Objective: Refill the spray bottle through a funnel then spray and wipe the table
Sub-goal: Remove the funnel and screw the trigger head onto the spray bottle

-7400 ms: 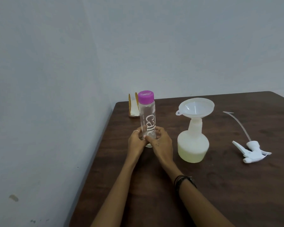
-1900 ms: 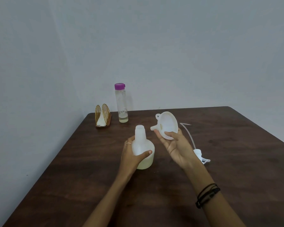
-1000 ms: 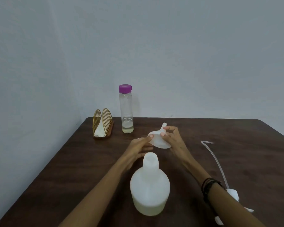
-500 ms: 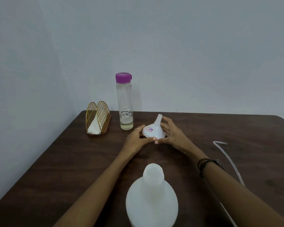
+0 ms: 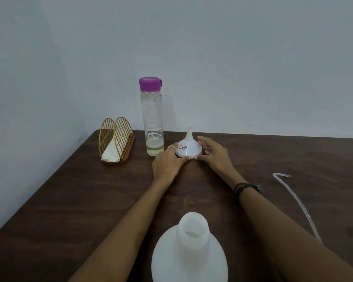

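Since approx. half a sec ago the funnel [image 5: 189, 148] has settled wide mouth down on the counter [image 5: 69, 200], spout up, sticker facing the camera; it sat a bit tilted under the fingers then, now it stands upright. Two secs back it was still in the air in the right hand, and the left hand was wrapped round the spray bottle.

Left hand [image 5: 167, 163] rests on the counter at the funnel's left edge, thumb tip touching the rim, fingers curved along its side — contact rather than a firm grip. Right hand [image 5: 211, 154] is loosened, fingers spread and mostly straight beside the right of the funnel, thumb tip at the front rim next to the left thumb.

The spray bottle [image 5: 190, 251] stands uncapped at the near edge, between the two forearms, neck open — well apart from the funnel. The dip tube [image 5: 293, 198] of the sprayer head curves along the right side; the head itself is out of frame.

Just left of the funnel: a clear water bottle [image 5: 152, 119] w/ purple cap, a little pale liquid at the bottom. Further left, a gold wire napkin holder [image 5: 115, 137] w/ a white napkin in it. The left hand partly hides the funnel's left rim.
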Demonstrator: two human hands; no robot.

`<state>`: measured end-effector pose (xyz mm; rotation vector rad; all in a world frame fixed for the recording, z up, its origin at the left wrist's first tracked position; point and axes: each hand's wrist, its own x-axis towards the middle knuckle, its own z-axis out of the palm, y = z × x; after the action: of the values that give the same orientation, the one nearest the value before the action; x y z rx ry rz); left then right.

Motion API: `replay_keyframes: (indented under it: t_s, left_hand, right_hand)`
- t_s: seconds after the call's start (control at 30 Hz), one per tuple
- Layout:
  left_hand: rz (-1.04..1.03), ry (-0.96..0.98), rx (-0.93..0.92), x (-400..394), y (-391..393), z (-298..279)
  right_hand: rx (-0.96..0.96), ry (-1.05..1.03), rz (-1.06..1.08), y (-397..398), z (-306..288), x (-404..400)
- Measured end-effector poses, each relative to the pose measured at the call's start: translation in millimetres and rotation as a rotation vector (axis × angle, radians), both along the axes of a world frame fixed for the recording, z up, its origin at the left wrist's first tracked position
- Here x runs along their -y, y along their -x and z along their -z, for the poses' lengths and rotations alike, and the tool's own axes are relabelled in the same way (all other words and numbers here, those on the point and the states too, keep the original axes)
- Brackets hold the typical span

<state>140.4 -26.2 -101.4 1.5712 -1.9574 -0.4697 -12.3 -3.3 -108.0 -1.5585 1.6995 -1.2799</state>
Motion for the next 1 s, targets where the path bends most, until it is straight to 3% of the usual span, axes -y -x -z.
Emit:
replay_keyframes:
  t_s: [0.27, 0.5, 0.67, 1.0]
  left_hand:
    - [0.018, -0.074, -0.056, -4.0, -5.1, 3.0]
    - [0.138, -0.140, -0.323, -43.0, -27.2, -2.9]
    - [0.177, -0.215, -0.537, -93.0, -55.0, -8.5]
    - [0.122, -0.348, -0.748, -195.4, -104.6, -15.1]
  right_hand:
    - [-0.010, -0.033, 0.046, -7.8, -3.9, -9.5]
    - [0.035, -0.128, 0.076, -20.5, -11.5, -46.1]
    - [-0.120, -0.141, 0.066, -34.3, -10.5, -88.8]
    - [-0.010, -0.190, 0.046, -62.4, -18.4, -186.4]
